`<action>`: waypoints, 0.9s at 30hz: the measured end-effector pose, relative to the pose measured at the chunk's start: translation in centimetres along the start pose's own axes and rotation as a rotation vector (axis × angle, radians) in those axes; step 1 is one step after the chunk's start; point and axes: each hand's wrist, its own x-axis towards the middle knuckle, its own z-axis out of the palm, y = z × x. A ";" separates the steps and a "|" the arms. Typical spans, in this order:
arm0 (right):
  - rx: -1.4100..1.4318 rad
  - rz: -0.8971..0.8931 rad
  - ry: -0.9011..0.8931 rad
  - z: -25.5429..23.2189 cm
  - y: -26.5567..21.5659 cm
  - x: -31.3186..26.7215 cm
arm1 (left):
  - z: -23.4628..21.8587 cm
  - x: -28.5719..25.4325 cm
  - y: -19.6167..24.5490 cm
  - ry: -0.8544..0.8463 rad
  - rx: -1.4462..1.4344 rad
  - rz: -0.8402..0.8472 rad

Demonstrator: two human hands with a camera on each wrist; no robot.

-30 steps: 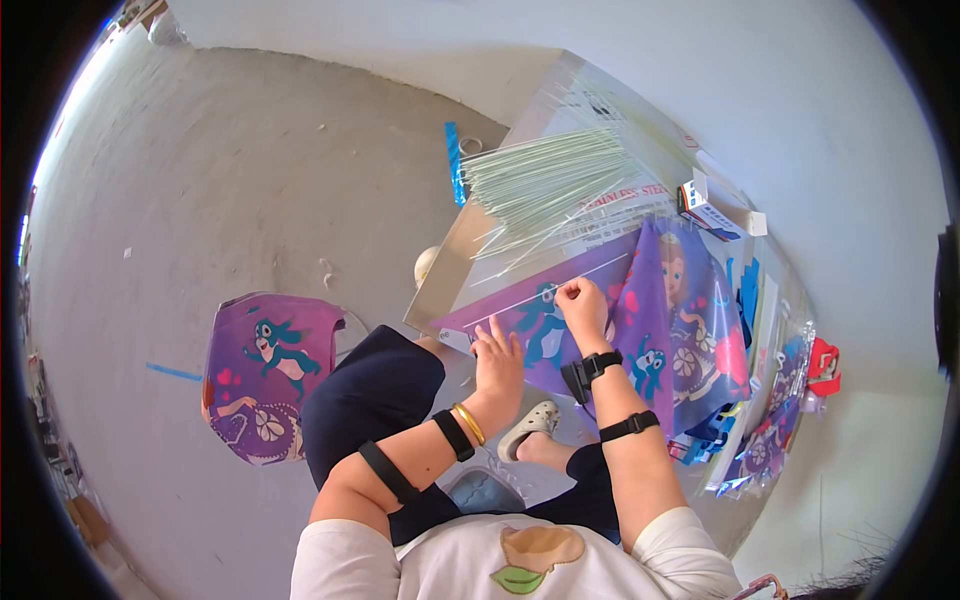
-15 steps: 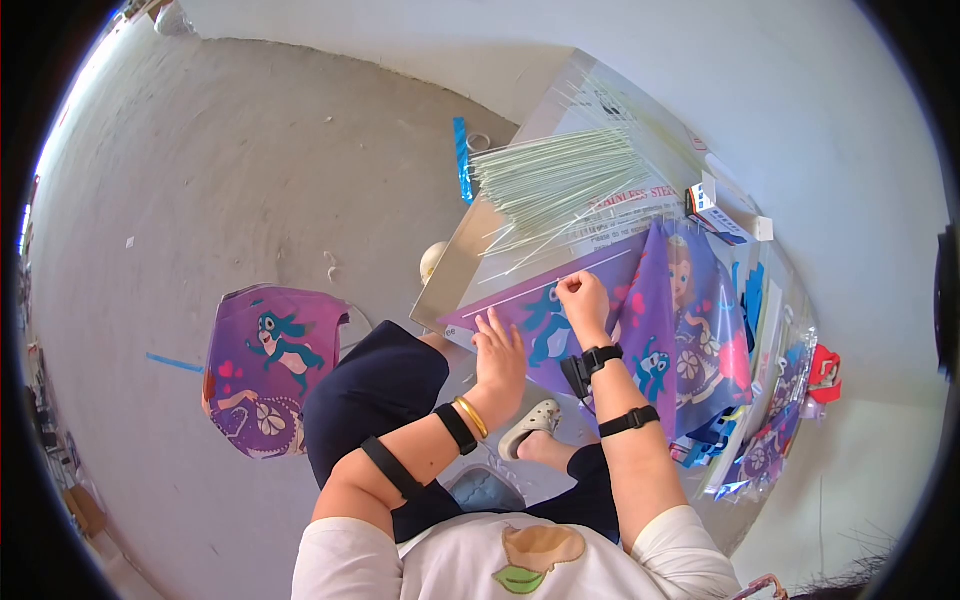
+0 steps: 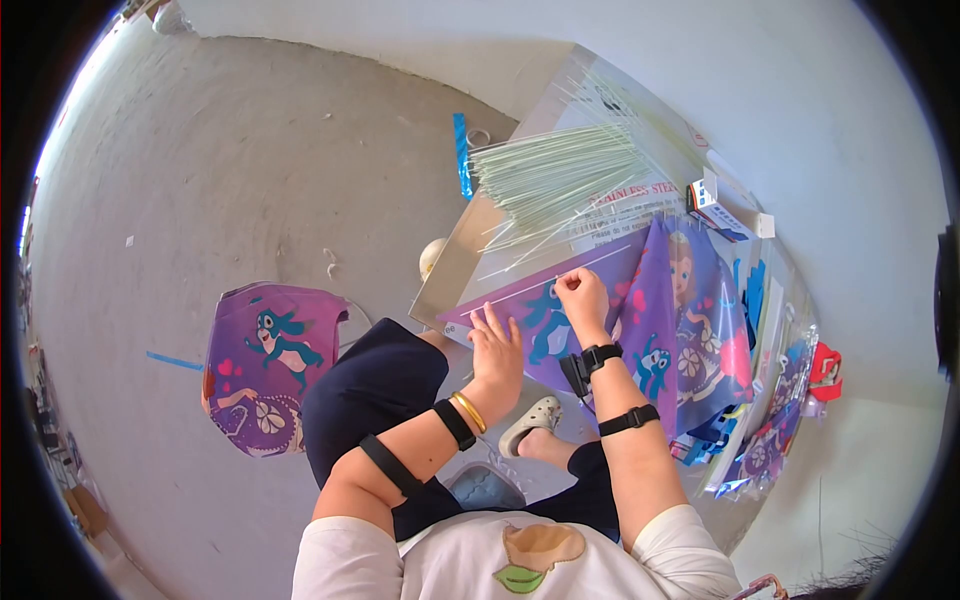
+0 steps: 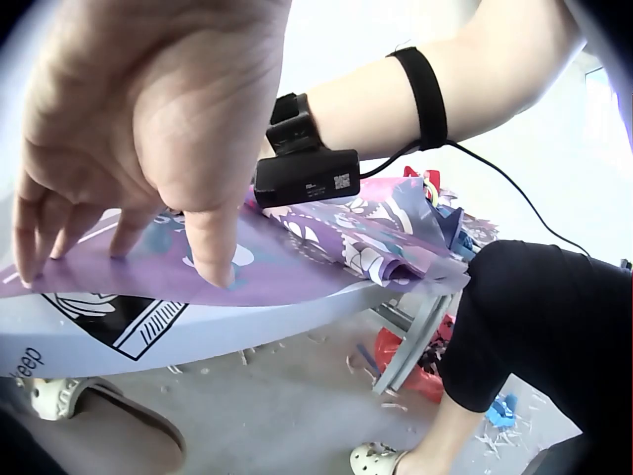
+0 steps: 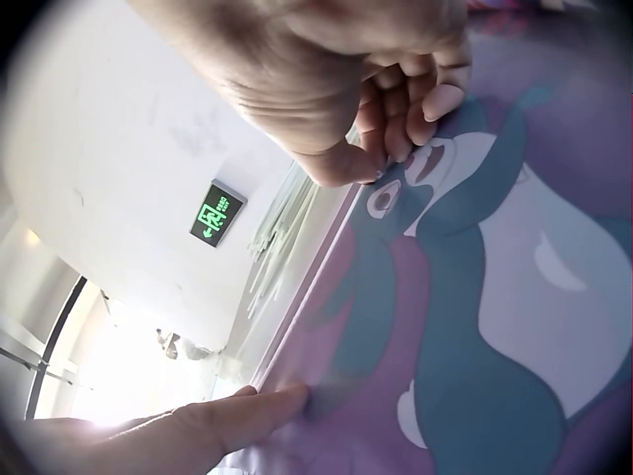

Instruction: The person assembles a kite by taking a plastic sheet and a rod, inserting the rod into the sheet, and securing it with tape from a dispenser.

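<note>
1. Knee: dark-clothed, beside the near left corner of the surface.
2. Left hand: fingers spread and nearly straight; fingertips touch the sheet near its left corner, by the left end of the rod.
3. Right hand: fingers curled; thumb and fingertips pinch at the rod, partway along its length.
4. Sheet: purple, printed with teal figures. Its left part lies flat on the surface beneath both hands; its right part is loosely folded.
5. Rod: thin, white, straight. It lies on the sheet, just inside and along the far edge.
6. Bundle: pale rods, loosely fanned, on the surface beyond the sheet.
7. Box: flaps raised, right of the bundle.
8. Blue strip: beyond the surface's left edge.
9. Exit sign: lit green, seen in the right wrist view.
</note>
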 end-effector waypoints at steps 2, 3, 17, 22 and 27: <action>-0.001 -0.004 0.005 0.1 0.0 -0.1 | -0.1 0.0 -0.1 -0.007 -0.021 0.008; -0.001 -0.009 0.010 0.0 0.0 0.0 | -0.3 0.1 -0.2 -0.003 -0.024 0.013; 0.021 -0.013 0.077 0.3 -0.6 -0.6 | -0.2 0.5 -0.3 -0.035 0.002 0.037; -0.001 -0.055 0.149 0.7 -0.4 -0.7 | -0.8 0.4 -0.5 -0.073 -0.015 0.051; 0.000 -0.041 0.175 0.8 -0.8 -0.9 | -1.1 0.3 -0.6 -0.075 -0.022 0.050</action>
